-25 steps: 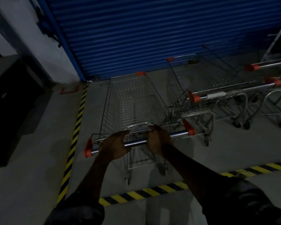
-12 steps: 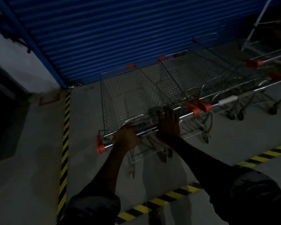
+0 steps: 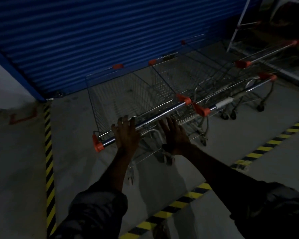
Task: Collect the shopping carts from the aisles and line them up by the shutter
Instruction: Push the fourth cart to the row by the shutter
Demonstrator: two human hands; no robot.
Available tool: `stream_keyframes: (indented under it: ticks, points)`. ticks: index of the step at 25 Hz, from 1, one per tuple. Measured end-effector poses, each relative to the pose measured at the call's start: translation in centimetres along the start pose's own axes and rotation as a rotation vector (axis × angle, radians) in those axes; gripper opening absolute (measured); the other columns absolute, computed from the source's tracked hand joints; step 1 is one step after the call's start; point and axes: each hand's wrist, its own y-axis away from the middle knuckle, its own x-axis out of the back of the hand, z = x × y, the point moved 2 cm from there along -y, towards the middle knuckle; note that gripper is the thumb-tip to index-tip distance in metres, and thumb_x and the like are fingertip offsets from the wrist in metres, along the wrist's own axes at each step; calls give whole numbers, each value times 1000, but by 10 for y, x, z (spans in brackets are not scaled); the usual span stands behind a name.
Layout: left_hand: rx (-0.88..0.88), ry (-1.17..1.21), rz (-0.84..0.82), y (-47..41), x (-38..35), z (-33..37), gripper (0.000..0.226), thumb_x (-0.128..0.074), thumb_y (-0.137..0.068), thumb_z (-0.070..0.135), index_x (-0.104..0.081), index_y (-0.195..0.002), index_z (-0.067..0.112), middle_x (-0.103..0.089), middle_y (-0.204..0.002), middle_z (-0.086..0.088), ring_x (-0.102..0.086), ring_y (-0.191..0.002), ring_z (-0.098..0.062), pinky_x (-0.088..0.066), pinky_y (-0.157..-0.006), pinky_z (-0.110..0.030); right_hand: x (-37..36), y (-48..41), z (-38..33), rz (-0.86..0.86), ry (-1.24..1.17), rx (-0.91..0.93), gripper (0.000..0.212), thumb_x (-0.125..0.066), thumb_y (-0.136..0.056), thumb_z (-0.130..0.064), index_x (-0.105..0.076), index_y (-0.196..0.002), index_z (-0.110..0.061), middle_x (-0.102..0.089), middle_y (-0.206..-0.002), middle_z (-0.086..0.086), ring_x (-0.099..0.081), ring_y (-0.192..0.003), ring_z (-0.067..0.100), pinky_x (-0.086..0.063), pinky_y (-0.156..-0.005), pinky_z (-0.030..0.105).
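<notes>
Lays the straight, spread fingers (image 3: 124,120) of the left hand (image 3: 126,135) flat over the chrome handle bar (image 3: 150,120), curling round nothing. Holds the right hand (image 3: 175,137) equally flat, fingers straight and closer together, tips up at the bar; cannot tell in this dim light whether touching it. Leaves the shopping cart (image 3: 128,94) parked nose-first toward the blue shutter (image 3: 93,31), front rim just short of it, at the left end of the row. Puts its right orange handle cap just beside the cap of the neighbouring cart (image 3: 171,80), with further carts (image 3: 243,63) strung rightward along the shutter. Sits within the yellow-and-black floor tape (image 3: 49,152) running out from the shutter's left post. Risks, with no grip on the bar, letting the cart roll on into the shutter or swing on its castors into the neighbour, spoiling the line. Risks too, by the look of it, a pinched fingertip where the two caps close together.
</notes>
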Motion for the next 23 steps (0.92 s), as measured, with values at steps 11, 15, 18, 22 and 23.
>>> stream_keyframes:
  ticks: [11,15,18,22,23]
  points:
    - [146,332,-167,34,40,60,75,-61,-89,48,-38,-155,22,-35,-162,-9,-32,-148,-32,-26,-117,-54,29,78,49,145,-239,-52,88,-73,-79,-28,-33,-157,-17,-49,-146,18,-43,-132,41,-46,-99,48]
    - [97,378,-149,64,70,104,66,-67,-88,43,-46,-149,28,-45,-156,-3,-39,-145,-27,-26,-119,-47,44,116,68,149,-256,-51,69,-68,-87,-30,-43,-151,-21,-59,-137,14,-54,-126,36,-51,-99,45]
    - [24,440,-95,96,88,142,59,-64,-86,43,-55,-141,25,-54,-147,-2,-48,-137,-26,-32,-114,-42,49,153,87,157,-266,-72,64,-67,-90,-35,-45,-149,-22,-61,-136,8,-55,-126,31,-50,-98,41]
    - [-112,618,-38,129,108,192,55,-59,-84,48,-60,-133,26,-65,-132,1,-62,-121,-23,-51,-98,-44,67,206,121,333,-363,-92,52,-69,-91,-44,-57,-137,-23,-69,-125,2,-63,-115,25,-52,-90,36]
    - [-148,651,-17,136,114,203,51,-62,-85,47,-60,-132,27,-66,-128,3,-64,-118,-21,-54,-94,-43,73,219,128,377,-368,-93,50,-69,-91,-46,-59,-134,-22,-69,-123,3,-64,-113,26,-51,-88,36]
